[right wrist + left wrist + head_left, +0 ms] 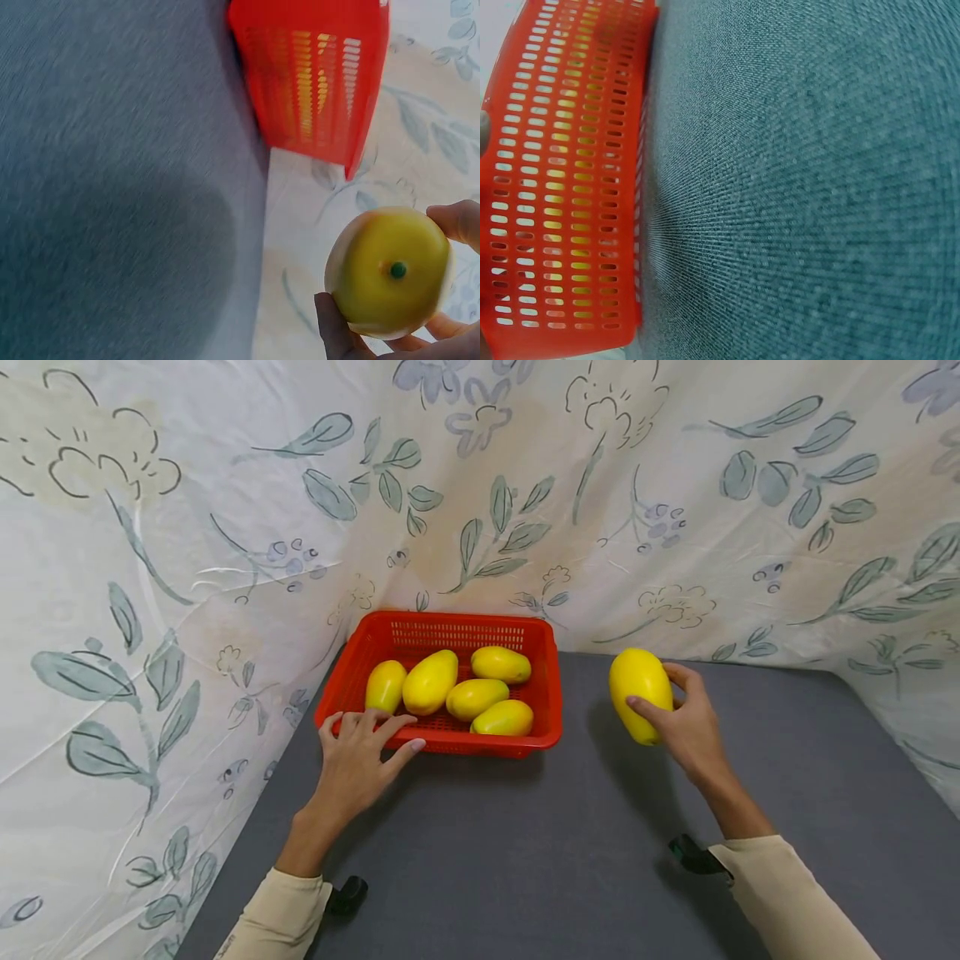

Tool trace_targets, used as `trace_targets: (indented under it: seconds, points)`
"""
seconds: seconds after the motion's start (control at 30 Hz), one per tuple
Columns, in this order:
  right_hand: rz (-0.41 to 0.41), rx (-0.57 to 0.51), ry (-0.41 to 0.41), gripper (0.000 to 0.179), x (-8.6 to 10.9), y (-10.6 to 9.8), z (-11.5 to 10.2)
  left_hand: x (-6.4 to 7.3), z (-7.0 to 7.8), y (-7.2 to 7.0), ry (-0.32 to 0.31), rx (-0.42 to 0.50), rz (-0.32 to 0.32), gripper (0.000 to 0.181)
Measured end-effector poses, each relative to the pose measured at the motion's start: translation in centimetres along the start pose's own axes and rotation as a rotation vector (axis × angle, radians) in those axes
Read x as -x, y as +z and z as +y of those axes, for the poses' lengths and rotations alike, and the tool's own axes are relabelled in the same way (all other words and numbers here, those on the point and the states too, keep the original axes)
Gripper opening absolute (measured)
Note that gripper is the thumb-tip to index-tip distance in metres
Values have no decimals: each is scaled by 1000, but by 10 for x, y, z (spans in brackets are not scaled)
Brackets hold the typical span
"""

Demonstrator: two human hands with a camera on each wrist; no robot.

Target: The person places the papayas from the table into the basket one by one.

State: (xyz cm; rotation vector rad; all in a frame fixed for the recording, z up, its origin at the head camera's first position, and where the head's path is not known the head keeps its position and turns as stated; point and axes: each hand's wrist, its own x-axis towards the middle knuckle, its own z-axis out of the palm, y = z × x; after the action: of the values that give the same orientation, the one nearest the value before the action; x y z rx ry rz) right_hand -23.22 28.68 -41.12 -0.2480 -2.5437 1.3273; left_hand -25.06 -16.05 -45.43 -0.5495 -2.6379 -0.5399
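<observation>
A red plastic basket with slotted walls stands at the back of the grey table, holding several yellow mangoes. My left hand grips its front rim near the left corner, fingers curled over the edge and thumb along the outside. In the left wrist view the basket's slotted wall fills the left side, and yellow fruit shows through. To the right of the basket, my right hand holds another mango above the table, thumb on the near side. The right wrist view shows that mango's end with a small green stem spot.
The grey tabletop extends in front of the basket and to the right. A floral cloth hangs behind and along the left side, close to the basket. Dark wrist cameras sit at both cuffs.
</observation>
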Motion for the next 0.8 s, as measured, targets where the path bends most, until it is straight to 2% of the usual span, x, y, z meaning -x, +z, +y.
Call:
trace_targets:
  seconds: [0.2,0.8]
  points:
    - [-20,-68,-37,85,4,6,-15,-1,0,1,7,-3,15,47]
    - [-140,-230,-76,81,18,38,-64,-1,0,1,-6,6,-8,50]
